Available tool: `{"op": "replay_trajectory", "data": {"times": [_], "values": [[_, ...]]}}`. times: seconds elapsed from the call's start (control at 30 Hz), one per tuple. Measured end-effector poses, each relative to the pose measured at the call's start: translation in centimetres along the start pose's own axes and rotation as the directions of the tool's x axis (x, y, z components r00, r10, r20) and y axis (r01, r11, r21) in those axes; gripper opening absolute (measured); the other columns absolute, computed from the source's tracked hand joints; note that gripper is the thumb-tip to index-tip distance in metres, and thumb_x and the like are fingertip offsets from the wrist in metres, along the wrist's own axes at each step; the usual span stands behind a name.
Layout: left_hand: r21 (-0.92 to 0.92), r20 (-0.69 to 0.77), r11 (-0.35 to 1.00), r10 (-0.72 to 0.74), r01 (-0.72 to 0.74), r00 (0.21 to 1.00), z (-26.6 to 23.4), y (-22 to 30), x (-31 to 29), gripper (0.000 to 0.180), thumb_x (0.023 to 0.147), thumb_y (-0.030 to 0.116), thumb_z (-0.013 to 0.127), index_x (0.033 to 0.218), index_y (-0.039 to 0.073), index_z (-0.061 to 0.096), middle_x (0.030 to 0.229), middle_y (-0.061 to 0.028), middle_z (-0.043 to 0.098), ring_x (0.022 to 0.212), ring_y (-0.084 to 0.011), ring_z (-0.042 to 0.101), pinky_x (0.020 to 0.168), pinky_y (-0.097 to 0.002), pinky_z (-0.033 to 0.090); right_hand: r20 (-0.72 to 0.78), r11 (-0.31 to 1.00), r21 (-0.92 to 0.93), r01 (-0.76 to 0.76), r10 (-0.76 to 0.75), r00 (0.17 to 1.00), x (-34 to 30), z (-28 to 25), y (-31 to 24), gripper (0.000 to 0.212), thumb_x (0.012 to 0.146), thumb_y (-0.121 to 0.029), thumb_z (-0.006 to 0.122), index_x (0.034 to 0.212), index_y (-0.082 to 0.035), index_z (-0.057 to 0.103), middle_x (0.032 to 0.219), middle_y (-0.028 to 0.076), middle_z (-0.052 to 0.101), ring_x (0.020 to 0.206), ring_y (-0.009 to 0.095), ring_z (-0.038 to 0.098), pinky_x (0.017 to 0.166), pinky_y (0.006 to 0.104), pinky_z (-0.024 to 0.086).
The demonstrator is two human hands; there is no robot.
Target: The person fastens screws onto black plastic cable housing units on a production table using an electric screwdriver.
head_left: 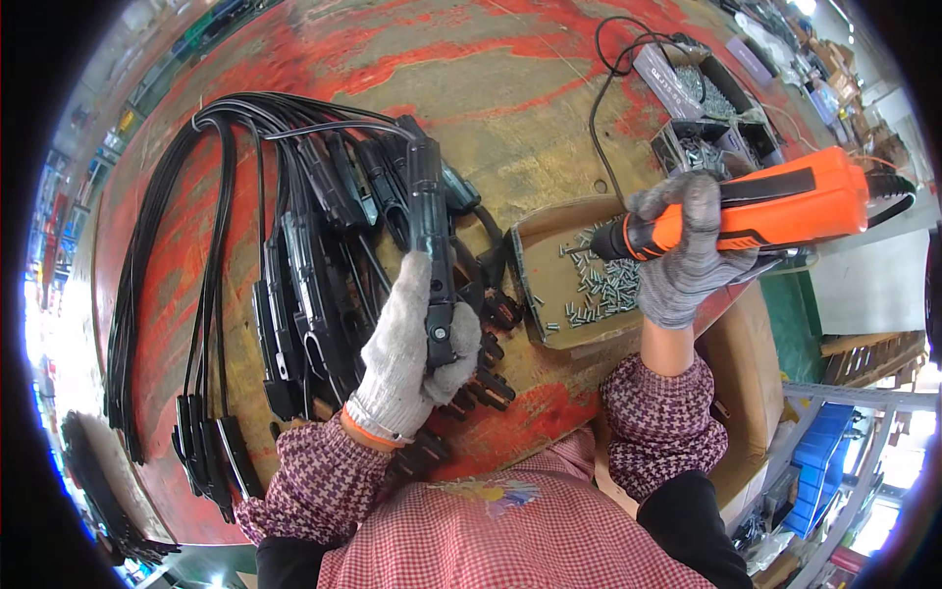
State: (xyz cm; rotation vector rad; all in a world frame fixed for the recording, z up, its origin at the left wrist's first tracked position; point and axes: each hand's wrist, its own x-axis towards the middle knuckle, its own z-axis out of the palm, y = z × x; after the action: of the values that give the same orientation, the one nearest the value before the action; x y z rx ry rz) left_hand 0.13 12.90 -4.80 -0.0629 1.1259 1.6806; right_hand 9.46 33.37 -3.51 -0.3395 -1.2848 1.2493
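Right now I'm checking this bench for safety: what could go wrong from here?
The electric screwdriver tip hovers over the shallow cardboard tray of loose screws; a bump could scatter them. Its cord trails across the table and might snag. The left hand grips one black cable part above a tangled pile.

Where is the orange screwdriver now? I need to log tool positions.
In the head view, the orange electric screwdriver is on the right, gripped by the right hand, tip over the cardboard tray of screws.

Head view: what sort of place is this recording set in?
Most likely a small assembly workshop. The gloved right hand holds an orange power screwdriver over a cardboard tray of screws, the left hand grips a black cabled part, and many like cables lie on the worn red bench.
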Motion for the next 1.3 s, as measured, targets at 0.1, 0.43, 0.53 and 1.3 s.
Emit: {"op": "replay_trajectory", "data": {"times": [0.1,0.43,0.53,1.3], "values": [[0.014,-0.054,0.999,-0.028,0.029,0.998,-0.1,-0.3,0.1,0.05,0.094,0.059,0.043,0.112,0.013,0.05,0.063,-0.0065,0.055,0.038,-0.0132,0.044,0.032,-0.0219,0.03,0.007,0.997,0.033,-0.068,0.067,0.998,-0.8,0.0,1.1,0.053,0.083,-0.017,0.072,0.123,-0.005,0.04,0.072,0.006,0.056,0.055,0.017,0.057,0.052,0.0365,0.052],[-0.048,-0.074,0.998,-0.048,0.044,0.996,-0.7,0.1,0.4,0.044,0.095,0.054,0.047,0.117,0.015,0.045,0.07,-0.0076,0.06,0.044,-0.0141,0.052,0.031,-0.0211,0.033,0.138,0.996,0.071,-0.063,0.053,0.989,-1.2,-1.0,-0.1,0.055,0.082,-0.046,0.069,0.117,-0.009,0.051,0.078,0.009,0.059,0.054,0.02,0.055,0.055,0.041,0.05],[-0.03,-0.043,0.999,-0.025,0.024,0.999,-0.7,0.2,0.5,0.042,0.095,0.054,0.046,0.114,0.017,0.047,0.068,-0.0053,0.057,0.043,-0.0129,0.05,0.031,-0.02,0.031,0.196,0.958,0.277,-0.072,0.017,0.98,-0.5,-0.5,-2.1,0.056,0.082,-0.055,0.064,0.11,-0.008,0.053,0.075,0.01,0.058,0.054,0.021,0.056,0.056,0.0427,0.048],[-0.081,-0.046,0.996,-0.046,0.043,0.998,-0.4,0.1,0.6,0.053,0.096,0.062,0.029,0.093,0.012,0.048,0.056,-0.0055,0.053,0.033,-0.0141,0.038,0.029,-0.0245,0.026,0.465,0.838,0.487,-0.245,-0.011,0.885,-0.6,5.2,-6.3,0.058,0.087,-0.059,0.054,0.119,-0.011,0.052,0.085,0.008,0.056,0.066,0.019,0.059,0.055,0.0368,0.053]]}}
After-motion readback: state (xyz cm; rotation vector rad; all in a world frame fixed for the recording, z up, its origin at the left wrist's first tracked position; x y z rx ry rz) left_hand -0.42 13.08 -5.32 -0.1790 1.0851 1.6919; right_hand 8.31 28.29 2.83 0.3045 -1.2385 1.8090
